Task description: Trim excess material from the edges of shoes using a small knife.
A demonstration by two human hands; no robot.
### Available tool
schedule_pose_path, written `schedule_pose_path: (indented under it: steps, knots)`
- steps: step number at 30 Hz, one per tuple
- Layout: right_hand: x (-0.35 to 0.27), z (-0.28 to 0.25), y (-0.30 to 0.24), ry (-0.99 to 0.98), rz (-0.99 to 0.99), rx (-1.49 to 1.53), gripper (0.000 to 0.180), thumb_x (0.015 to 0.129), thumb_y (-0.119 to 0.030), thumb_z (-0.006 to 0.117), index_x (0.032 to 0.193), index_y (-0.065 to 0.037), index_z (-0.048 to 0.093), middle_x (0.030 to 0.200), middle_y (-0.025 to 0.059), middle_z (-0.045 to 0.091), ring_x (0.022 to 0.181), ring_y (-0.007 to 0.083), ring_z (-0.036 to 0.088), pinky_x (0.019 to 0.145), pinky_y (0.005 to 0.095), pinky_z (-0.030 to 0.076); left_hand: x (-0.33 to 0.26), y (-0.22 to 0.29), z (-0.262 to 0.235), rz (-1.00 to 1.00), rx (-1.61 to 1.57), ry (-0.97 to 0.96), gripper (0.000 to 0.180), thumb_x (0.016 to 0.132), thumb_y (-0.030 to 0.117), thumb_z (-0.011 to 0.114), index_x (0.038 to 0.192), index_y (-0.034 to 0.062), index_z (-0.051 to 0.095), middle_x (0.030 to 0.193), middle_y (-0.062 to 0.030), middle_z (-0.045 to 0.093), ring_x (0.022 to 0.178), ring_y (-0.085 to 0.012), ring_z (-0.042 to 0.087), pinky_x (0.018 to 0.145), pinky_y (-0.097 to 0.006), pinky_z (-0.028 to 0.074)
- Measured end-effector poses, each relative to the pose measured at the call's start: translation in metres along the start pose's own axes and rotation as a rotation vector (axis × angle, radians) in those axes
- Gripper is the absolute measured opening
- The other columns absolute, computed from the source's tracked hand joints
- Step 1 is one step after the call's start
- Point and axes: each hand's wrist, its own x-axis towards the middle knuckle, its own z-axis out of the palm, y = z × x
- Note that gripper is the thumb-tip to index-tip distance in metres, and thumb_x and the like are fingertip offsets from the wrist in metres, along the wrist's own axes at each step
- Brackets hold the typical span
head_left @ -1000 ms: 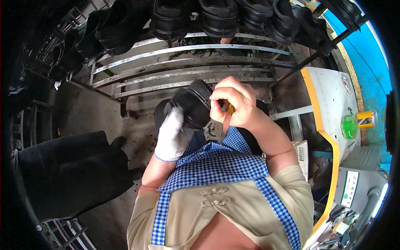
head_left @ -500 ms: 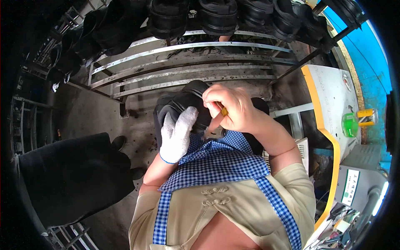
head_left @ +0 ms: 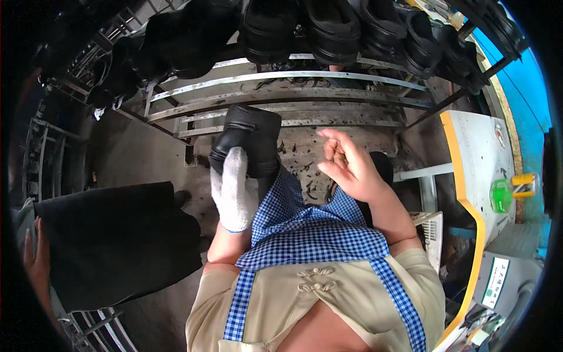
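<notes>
My left hand [head_left: 233, 193], in a white knit glove, is closed round a black shoe [head_left: 249, 132] above my left knee. Its thumb lies over the shoe's side. Bare and apart from the shoe, my right hand [head_left: 352, 167] hovers over my right thigh. The index finger is stretched and the thumb stands off from it, while the other fingers curl inward. Nothing shows between finger and thumb; the curled fingers hide part of the palm. The yellow-handled tool cannot be made out. A blue checked apron [head_left: 311, 234] covers my lap.
Several black shoes [head_left: 331, 35] line a metal rack [head_left: 281, 76] ahead. Dark scraps [head_left: 311, 170] litter the floor. At right stands a white table [head_left: 469, 152] with a yellow edge and a green-labelled bottle [head_left: 501, 195]. Another person's hand [head_left: 38, 252] touches a black-covered surface [head_left: 117, 246] at left.
The shoe, held in my left hand, has moved up and turned away from my right hand. My right hand has drawn apart from it, and the yellow handle no longer shows. Another person's hand has appeared at left.
</notes>
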Motion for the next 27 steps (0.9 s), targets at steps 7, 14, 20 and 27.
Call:
schedule_pose_path:
  steps: [7,14,20,27]
  knots:
    - [0.013,0.026,-0.020,0.075,-0.299,-0.293,0.051,0.085,-0.001,0.067,0.131,-0.022,0.061,0.083,0.0060,0.050,0.060,0.0177,0.054,0.054,0.0308,0.048,-0.007,0.000,0.015,0.054,0.101,-0.045,0.039,0.098,0.018,0.050,0.133,0.0006,0.046,0.120,-0.0107,0.058,0.105,-0.0186,0.057,0.092,-0.033,0.046]
    - [0.011,0.038,-0.024,0.100,-0.283,-0.327,0.049,0.085,-0.003,0.068,0.131,-0.020,0.061,0.086,0.0075,0.051,0.058,0.0182,0.057,0.051,0.0321,0.048,-0.006,-0.020,0.007,0.264,0.323,-0.037,0.034,0.094,0.005,0.059,0.127,-0.0050,0.053,0.120,-0.0165,0.063,0.109,-0.0233,0.062,0.095,-0.035,0.049]
    - [0.005,0.042,-0.027,0.084,-0.280,-0.269,0.046,0.088,-0.006,0.067,0.132,-0.017,0.059,0.087,0.0087,0.053,0.058,0.0193,0.059,0.050,0.0328,0.048,-0.011,-0.032,0.009,0.295,0.333,0.025,0.029,0.093,0.001,0.059,0.120,-0.0061,0.058,0.114,-0.0167,0.065,0.102,-0.0236,0.066,0.088,-0.032,0.052]
    - [0.005,0.046,-0.029,0.099,-0.288,-0.222,0.046,0.088,-0.005,0.066,0.132,-0.016,0.059,0.088,0.0092,0.053,0.059,0.0191,0.058,0.051,0.0321,0.047,-0.009,-0.025,0.014,0.316,0.391,0.014,0.026,0.091,0.000,0.061,0.117,-0.0058,0.060,0.110,-0.0166,0.067,0.100,-0.0238,0.066,0.088,-0.032,0.051]
